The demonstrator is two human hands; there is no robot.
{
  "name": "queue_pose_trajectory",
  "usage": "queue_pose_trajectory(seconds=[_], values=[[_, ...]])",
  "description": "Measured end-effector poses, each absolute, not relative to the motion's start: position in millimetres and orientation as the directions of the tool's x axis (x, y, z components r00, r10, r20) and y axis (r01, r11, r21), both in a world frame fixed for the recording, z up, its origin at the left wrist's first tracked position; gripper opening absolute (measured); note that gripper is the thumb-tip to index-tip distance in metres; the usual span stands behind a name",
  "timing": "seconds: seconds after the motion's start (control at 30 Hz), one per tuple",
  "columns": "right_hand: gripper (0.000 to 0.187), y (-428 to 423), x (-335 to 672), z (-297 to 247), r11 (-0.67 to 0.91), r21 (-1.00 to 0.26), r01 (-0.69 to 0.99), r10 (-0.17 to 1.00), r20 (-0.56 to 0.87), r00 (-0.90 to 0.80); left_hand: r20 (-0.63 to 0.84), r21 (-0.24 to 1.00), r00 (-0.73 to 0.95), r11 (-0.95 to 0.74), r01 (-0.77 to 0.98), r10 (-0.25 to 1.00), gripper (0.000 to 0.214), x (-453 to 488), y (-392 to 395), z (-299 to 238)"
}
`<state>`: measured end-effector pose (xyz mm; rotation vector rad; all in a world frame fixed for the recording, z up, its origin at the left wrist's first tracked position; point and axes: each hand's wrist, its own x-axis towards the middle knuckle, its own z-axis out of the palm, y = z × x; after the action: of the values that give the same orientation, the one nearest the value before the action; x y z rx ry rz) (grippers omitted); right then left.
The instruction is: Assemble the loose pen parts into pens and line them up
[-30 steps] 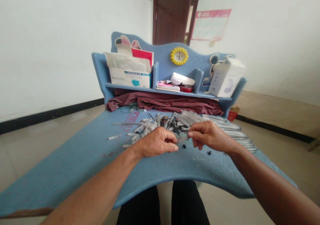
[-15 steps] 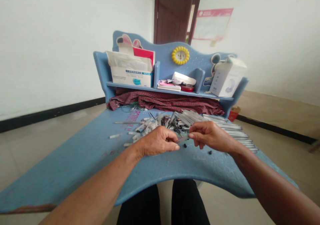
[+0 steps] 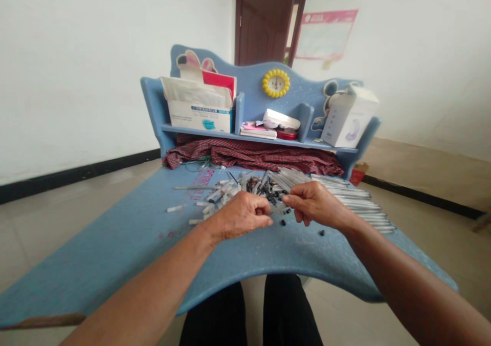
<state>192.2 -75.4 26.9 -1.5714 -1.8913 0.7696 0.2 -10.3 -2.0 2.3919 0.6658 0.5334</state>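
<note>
My left hand (image 3: 241,215) is closed in a pinch on a short translucent pen piece (image 3: 276,210), whose end sticks out toward the right. Facing it, my right hand (image 3: 315,203) has thumb and forefinger pressed together close to that piece; what they hold is too small to make out. Right behind both hands spreads a heap of loose pen parts, with white translucent caps (image 3: 215,196) on its left and small black pieces (image 3: 273,196) in the middle. Two black plugs lie apart in front, one near my left fingertips (image 3: 283,222), another black plug (image 3: 322,233) below my right hand.
Long clear pen barrels (image 3: 362,205) lie in a row on the right of the blue desk (image 3: 126,254). Checked cloth (image 3: 253,154) is bunched under the shelf. On the shelf stand a mask box (image 3: 201,115), booklets (image 3: 258,133) and a white box (image 3: 351,118).
My right hand has shifted slightly left and up, its fingertips now over the edge of the heap. My left hand stays nearly in place, still pinching.
</note>
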Motion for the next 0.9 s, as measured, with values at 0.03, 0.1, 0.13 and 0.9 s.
queue_pose_trajectory(seconds=[0.03,0.1,0.13,0.9], values=[[0.035,-74,191,28,0.134,-0.728,0.672,0.989,0.052,-0.141,0.263,0.584,0.778,-0.736,0.343,0.570,0.010,1,-9,-4],[0.035,-70,188,31,0.118,-0.727,0.676,0.992,0.054,-0.115,0.353,0.496,0.745,-0.789,0.364,0.566,0.010,1,-6,-7],[0.035,-69,186,32,0.115,-0.728,0.676,0.993,0.059,-0.105,0.387,0.470,0.727,-0.800,0.373,0.567,0.010,2,-4,-8],[0.015,-11,184,1,-0.018,-0.202,0.979,0.985,-0.171,-0.017,0.350,0.920,0.184,-0.374,0.116,0.918,0.019,-1,-1,6]])
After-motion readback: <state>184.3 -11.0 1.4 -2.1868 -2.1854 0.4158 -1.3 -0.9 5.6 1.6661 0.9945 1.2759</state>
